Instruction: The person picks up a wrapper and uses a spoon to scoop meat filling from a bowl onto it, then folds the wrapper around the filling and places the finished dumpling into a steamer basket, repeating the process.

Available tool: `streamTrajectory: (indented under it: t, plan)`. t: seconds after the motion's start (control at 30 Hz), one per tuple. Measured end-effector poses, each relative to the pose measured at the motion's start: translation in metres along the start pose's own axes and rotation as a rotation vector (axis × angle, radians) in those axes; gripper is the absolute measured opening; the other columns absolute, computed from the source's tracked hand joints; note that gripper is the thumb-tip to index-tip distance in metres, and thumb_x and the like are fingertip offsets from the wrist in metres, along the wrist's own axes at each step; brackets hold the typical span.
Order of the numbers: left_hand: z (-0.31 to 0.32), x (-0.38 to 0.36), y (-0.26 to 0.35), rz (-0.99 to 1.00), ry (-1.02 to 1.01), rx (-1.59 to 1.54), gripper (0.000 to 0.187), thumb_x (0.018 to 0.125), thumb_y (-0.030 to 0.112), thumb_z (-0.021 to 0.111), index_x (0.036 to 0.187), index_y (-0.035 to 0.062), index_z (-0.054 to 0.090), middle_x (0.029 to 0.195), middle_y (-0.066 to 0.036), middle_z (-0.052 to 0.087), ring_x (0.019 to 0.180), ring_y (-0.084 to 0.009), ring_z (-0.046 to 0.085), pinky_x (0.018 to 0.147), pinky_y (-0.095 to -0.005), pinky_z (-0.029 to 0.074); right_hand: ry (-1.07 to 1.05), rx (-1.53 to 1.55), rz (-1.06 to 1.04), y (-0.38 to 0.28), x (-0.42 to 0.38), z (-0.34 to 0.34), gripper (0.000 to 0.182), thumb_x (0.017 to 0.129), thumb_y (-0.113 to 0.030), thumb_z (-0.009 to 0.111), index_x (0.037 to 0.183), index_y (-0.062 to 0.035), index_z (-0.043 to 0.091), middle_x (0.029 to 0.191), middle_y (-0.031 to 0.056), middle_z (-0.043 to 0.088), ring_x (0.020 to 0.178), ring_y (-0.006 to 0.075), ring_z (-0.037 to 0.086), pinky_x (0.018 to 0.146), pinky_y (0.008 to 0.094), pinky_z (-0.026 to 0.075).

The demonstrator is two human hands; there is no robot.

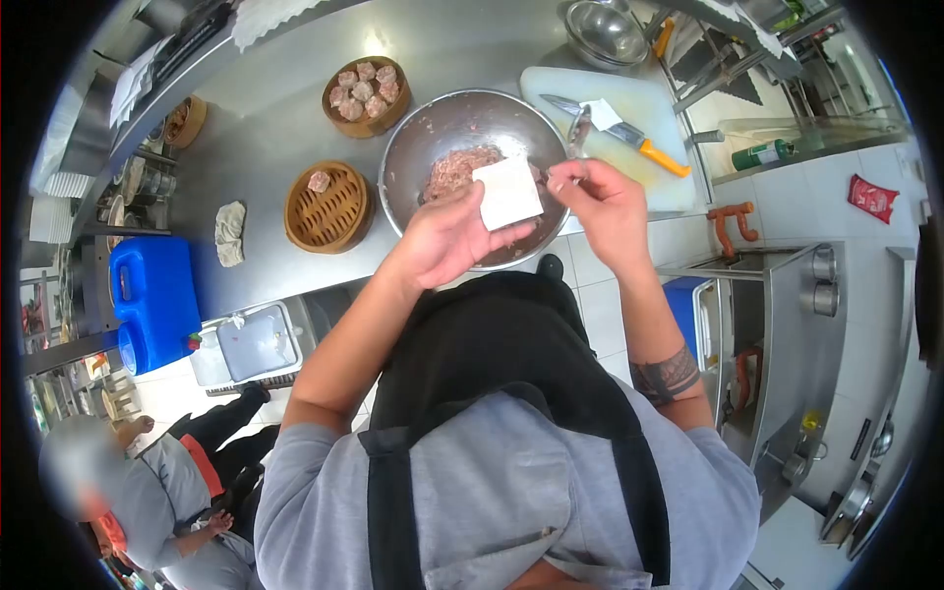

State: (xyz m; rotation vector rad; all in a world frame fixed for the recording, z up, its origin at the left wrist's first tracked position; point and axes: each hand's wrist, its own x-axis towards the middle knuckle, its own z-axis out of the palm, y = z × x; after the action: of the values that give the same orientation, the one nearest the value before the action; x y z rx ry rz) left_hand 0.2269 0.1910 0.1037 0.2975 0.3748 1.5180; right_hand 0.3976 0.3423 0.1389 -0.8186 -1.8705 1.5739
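A square white wrapper [509, 194] lies across the fingers of my left hand [447, 236], held over a large steel bowl [408, 138]. Pink ground meat [455, 172] fills part of that bowl. My right hand [602, 202] is at the bowl's right rim, its thumb and index finger pinched together; what they hold is too small to name. Left of the bowl, one filled dumpling [319, 182] sits in a round bamboo steamer [339, 218]. Above it, a second bamboo steamer [368, 126] carries several dumplings [362, 90].
A white cutting board [659, 108] at the right bears a yellow-handled knife [664, 157]. Nested metal bowls [607, 34] stand behind it. A folded cloth [230, 234] and a blue jug [152, 300] are at the left. Another person [182, 472] is at the lower left.
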Motion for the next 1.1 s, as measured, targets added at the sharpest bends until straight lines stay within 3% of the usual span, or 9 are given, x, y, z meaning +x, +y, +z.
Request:
streamTrajectory:
  t: [0.17,0.2,0.23,0.4,0.6,0.67,0.87,1.03,1.1]
  plan:
    - [0.003,-0.015,-0.002,0.066,-0.005,0.311,0.055,0.113,0.029,0.046,0.158,-0.0007,0.035,0.158,-0.010,0.046,0.150,-0.0229,0.040,0.128,-0.0446,0.029,-0.120,0.213,0.081,0.005,-0.014,0.036,0.018,0.096,-0.009,0.077,0.111,0.0003,0.075,0.081,-0.0033,0.067,0.063,-0.0007,0.047,0.053,0.0188,0.033]
    - [0.006,-0.014,-0.004,0.069,-0.003,0.318,0.055,0.113,0.029,0.046,0.158,-0.0007,0.035,0.158,-0.010,0.046,0.150,-0.0229,0.040,0.128,-0.0446,0.029,-0.145,0.281,0.141,-0.003,-0.014,0.037,0.019,0.096,-0.013,0.078,0.108,0.0008,0.075,0.089,-0.0005,0.072,0.076,0.0036,0.062,0.065,0.0216,0.049]
    - [0.009,-0.012,-0.007,0.099,0.017,0.288,0.056,0.114,0.031,0.044,0.159,-0.0004,0.035,0.159,-0.009,0.045,0.150,-0.0219,0.039,0.128,-0.0442,0.028,-0.150,0.286,0.136,-0.003,-0.012,0.036,0.019,0.096,-0.013,0.078,0.108,0.0008,0.075,0.089,-0.0005,0.072,0.076,0.0036,0.062,0.065,0.0216,0.049]
    - [0.024,-0.005,-0.017,0.183,0.091,0.263,0.058,0.115,0.036,0.040,0.160,0.0000,0.034,0.160,-0.008,0.044,0.151,-0.0203,0.037,0.128,-0.0445,0.027,-0.169,0.349,0.256,-0.005,-0.002,0.028,0.012,0.099,-0.013,0.073,0.103,-0.0010,0.071,0.073,-0.0056,0.059,0.055,-0.0002,0.039,0.048,0.0217,0.026]
    - [0.027,0.002,-0.024,0.194,0.153,0.463,0.059,0.115,0.039,0.039,0.159,-0.0011,0.035,0.157,-0.008,0.047,0.147,-0.0202,0.044,0.127,-0.0445,0.033,-0.218,0.447,0.289,-0.005,0.007,0.016,0.011,0.099,-0.011,0.072,0.103,-0.0010,0.069,0.075,-0.0042,0.060,0.054,0.0004,0.039,0.048,0.0213,0.025]
    - [0.028,0.004,-0.024,0.184,0.199,0.449,0.057,0.116,0.038,0.035,0.159,0.0022,0.034,0.161,-0.012,0.043,0.150,-0.0251,0.041,0.128,-0.0508,0.030,-0.229,0.460,0.284,-0.003,0.009,0.015,0.010,0.099,-0.010,0.073,0.103,-0.0013,0.069,0.075,-0.0042,0.060,0.053,0.0004,0.039,0.047,0.0213,0.025]
    - [0.028,0.003,-0.023,0.204,0.247,0.259,0.056,0.116,0.041,0.036,0.153,-0.0003,0.043,0.153,-0.009,0.051,0.143,-0.0204,0.047,0.123,-0.0464,0.037,-0.234,0.485,0.283,-0.004,0.007,0.016,0.014,0.097,-0.013,0.076,0.102,-0.0015,0.070,0.077,-0.0036,0.061,0.054,0.0001,0.040,0.047,0.0212,0.026]
    - [0.028,-0.001,-0.021,0.187,0.241,0.287,0.059,0.116,0.044,0.032,0.157,0.0024,0.039,0.158,-0.009,0.046,0.148,-0.0222,0.042,0.125,-0.0477,0.033,-0.211,0.523,0.306,0.000,0.004,0.020,0.019,0.094,-0.016,0.080,0.101,-0.0016,0.070,0.076,-0.0032,0.062,0.054,0.0000,0.041,0.046,0.0215,0.025]
    - [0.025,-0.002,-0.021,0.171,0.222,0.311,0.060,0.115,0.045,0.030,0.160,0.0050,0.035,0.163,-0.010,0.041,0.152,-0.0237,0.037,0.127,-0.0496,0.029,-0.224,0.565,0.337,0.003,0.001,0.021,0.009,0.099,-0.009,0.072,0.104,-0.0029,0.067,0.088,0.0002,0.067,0.055,0.0013,0.042,0.047,0.0211,0.026]
